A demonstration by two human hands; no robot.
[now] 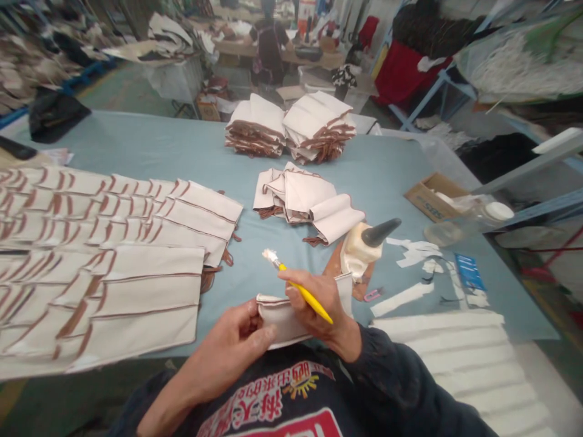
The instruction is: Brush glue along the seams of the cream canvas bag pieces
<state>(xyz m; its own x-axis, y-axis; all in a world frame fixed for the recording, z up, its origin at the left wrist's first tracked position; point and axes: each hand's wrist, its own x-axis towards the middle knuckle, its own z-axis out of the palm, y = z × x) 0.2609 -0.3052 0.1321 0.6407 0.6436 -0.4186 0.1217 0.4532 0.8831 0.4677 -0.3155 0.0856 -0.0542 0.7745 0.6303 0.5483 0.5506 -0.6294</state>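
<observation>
My left hand (243, 334) pinches the left end of a cream fabric piece (291, 325) with dark edging, held close to my body at the table's near edge. Gripped in my right hand (325, 306) is a yellow-handled brush (312, 297), its whitish bristles pointing up and to the left. The fingers of that hand also rest over the fabric piece, whose right end shows beyond them. Right of the hand stands a cream glue-smeared container (357, 252) with a dark cone-shaped top, on a brown sheet.
Rows of cream pieces with brown edging (150, 297) cover the table's left side. Folded stacks (255, 121) and a loose pile (305, 194) lie ahead. At right are white strips (403, 299), a cardboard box (432, 197), a clear jar (449, 230) and pale layered pieces (455, 346). A person (268, 45) works beyond.
</observation>
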